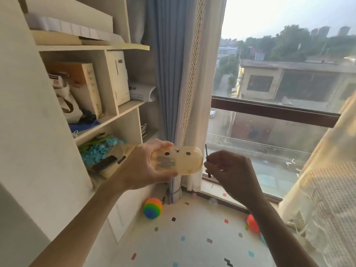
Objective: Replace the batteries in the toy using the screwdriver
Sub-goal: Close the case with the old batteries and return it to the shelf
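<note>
A translucent yellow capsule-shaped toy (185, 160) with a small black face is held sideways in the air in front of the curtain. My left hand (142, 166) grips its left end, fingers over the top and thumb underneath. A greyish square panel shows through the toy's body near my fingers. My right hand (231, 170) is just right of the toy, pinching a thin dark screwdriver (207, 160) that stands nearly upright, its tip above my fingers and its lower end below them. The screwdriver is close to the toy's right end, apart from it.
A white shelf unit (123, 110) with boxes, bags and blue ribbons stands at the left. A blue and cream curtain (177, 74) hangs ahead, a large window (273, 112) to the right. On the patterned floor mat lie a rainbow ball (152, 208) and an orange toy (252, 225).
</note>
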Motion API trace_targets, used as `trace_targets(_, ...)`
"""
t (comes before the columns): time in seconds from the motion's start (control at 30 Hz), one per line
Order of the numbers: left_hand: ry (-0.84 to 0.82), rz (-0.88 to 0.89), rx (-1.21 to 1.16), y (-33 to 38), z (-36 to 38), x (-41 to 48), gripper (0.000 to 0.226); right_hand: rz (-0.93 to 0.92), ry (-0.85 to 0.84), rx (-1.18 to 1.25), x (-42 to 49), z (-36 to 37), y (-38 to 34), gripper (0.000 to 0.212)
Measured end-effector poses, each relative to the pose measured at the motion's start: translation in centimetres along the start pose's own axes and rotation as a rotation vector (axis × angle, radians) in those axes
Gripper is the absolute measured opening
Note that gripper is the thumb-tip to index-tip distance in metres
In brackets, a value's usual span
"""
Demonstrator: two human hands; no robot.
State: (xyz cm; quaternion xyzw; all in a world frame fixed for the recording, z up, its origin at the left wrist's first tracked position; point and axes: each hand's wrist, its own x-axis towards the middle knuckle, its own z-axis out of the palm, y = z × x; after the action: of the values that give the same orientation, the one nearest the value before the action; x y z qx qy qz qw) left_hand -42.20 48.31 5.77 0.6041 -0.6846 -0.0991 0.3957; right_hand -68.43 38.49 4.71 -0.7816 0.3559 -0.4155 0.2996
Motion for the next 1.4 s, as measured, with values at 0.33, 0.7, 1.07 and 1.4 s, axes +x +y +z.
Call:
trace_targets(0.33, 0.166, -0.160, 0.051, -10.0, 2.4, 17.2, 0.082, -0.177, -0.183, 0.027, 24.0, 3.0, 9.8, 0.012)
trace_targets(0.7, 0.346, -0.411, 0.231, -22.7, -1.9, 27.3, 0.082, -0.358, -0.416, 0.086, 46.0, 16.3, 13.4, 0.017)
trace_targets(1.07, 0.452, -0.624, 0.307, -39.0, -8.9, 34.8, 0.083, -0.553, -0.615, 0.031, 64.2, 34.6, 12.3, 0.015)
trace_targets(1.4, 0.461, -0.863, 0.448, -46.2, -9.9, 39.3, 0.085, -0.453, -0.848, -0.068, 73.7, 45.5, 11.8, 0.015)
